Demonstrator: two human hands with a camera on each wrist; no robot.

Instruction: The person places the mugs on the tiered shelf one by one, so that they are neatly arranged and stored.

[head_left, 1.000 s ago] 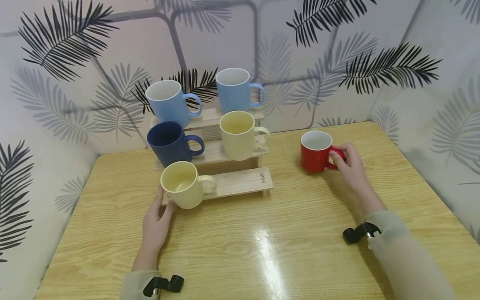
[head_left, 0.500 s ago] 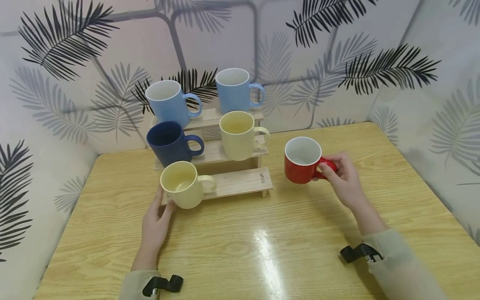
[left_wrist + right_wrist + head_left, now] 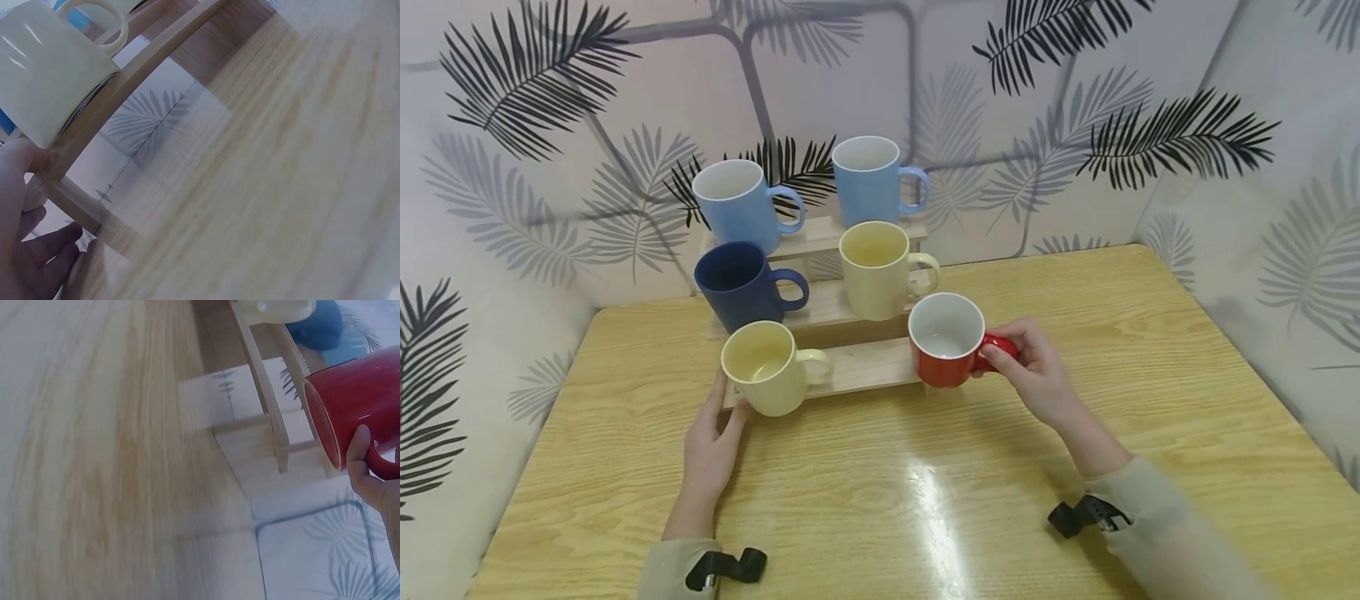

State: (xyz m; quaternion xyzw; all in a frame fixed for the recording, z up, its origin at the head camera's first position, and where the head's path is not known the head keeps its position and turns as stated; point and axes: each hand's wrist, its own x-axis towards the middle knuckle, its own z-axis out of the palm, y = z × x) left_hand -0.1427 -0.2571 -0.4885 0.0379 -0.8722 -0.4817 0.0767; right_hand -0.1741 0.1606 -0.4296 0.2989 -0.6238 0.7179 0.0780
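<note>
My right hand (image 3: 1037, 375) pinches the handle of a red mug (image 3: 942, 367) with a white inside. The mug is over the right end of the lowest step of a wooden three-step rack (image 3: 868, 367); in the right wrist view the red mug (image 3: 359, 403) is tilted, its base apart from the rack. My left hand (image 3: 711, 446) grips the rack's front left corner, thumb at the step's edge and fingers by the leg, as the left wrist view shows. Just above it a pale yellow mug (image 3: 771, 375) stands on the lowest step.
A dark blue mug (image 3: 737, 292) and another pale yellow mug (image 3: 877, 279) stand on the middle step. Two light blue mugs, one left (image 3: 737, 208) and one right (image 3: 868, 183), are on the top step. The wood-grain table (image 3: 1037, 517) meets a leaf-patterned wall (image 3: 985, 167) behind.
My right hand has lifted the red mug off the table and carried it left and nearer, over the lowest step. The left hand and the other mugs have stayed put.
</note>
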